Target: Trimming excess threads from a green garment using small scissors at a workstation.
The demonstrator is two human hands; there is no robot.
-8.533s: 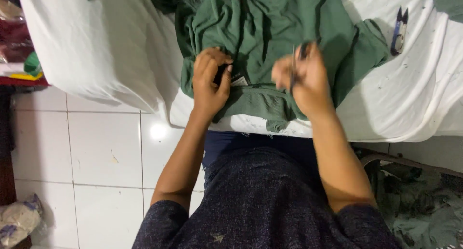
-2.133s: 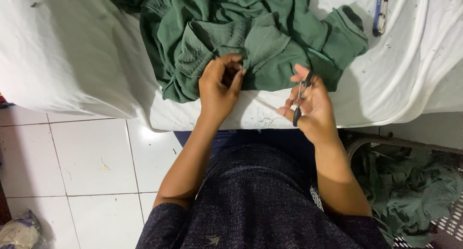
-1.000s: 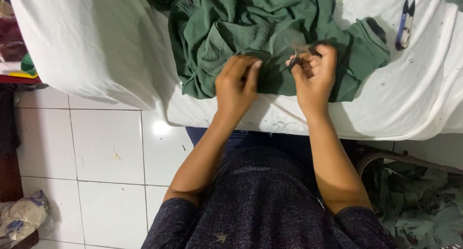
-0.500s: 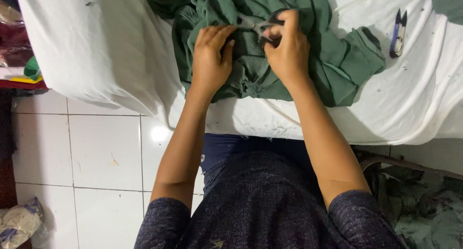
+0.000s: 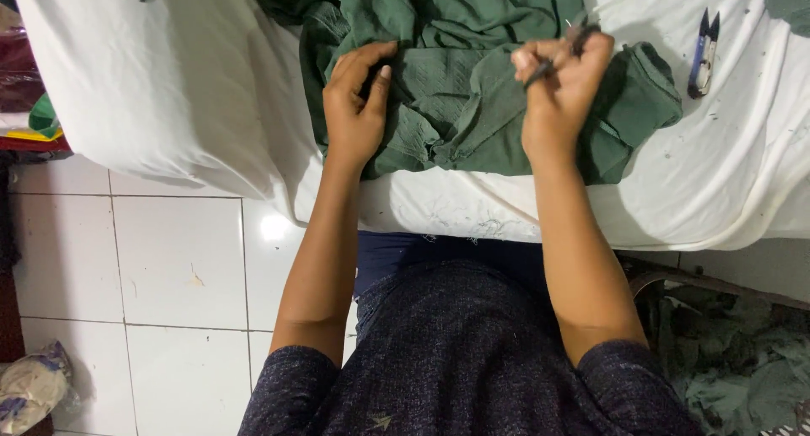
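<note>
Head view: the left hand (image 5: 354,107) presses flat, fingers released, on the crumpled green garment (image 5: 472,81) lying on the white-covered table (image 5: 169,81). The right hand (image 5: 561,90), just right and raised, pinches a small dark thread snip (image 5: 564,54) pointing far-right.

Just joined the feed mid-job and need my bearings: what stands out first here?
A crumpled dark green cloth garment lies on the white sheet-covered table at top centre. The left hand presses on it, while the right hand is lifted above it, pinching a small dark metal tool. Blue-handled thread snips lie at far right.
</note>
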